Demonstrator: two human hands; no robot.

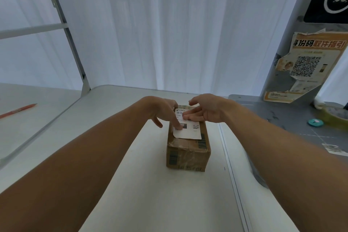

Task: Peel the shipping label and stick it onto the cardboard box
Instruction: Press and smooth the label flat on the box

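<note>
A small brown cardboard box (188, 153) stands on the white table (154, 184) in the middle of the view. A white shipping label (190, 132) with barcodes and a QR code lies flat on the box's top. My left hand (162, 110) reaches in from the left with its fingers spread, and one fingertip presses on the label's left part. My right hand (205, 110) comes from the right, fingers extended flat across the label's far end. Neither hand grips anything. The far end of the box is hidden behind both hands.
A red pen (17, 110) lies on the white surface at the left. A grey mat (293, 118) at the right carries a teal round thing (315, 123) and a tape roll (337, 117). A metal rack post (85, 83) stands at the back left. White curtains hang behind.
</note>
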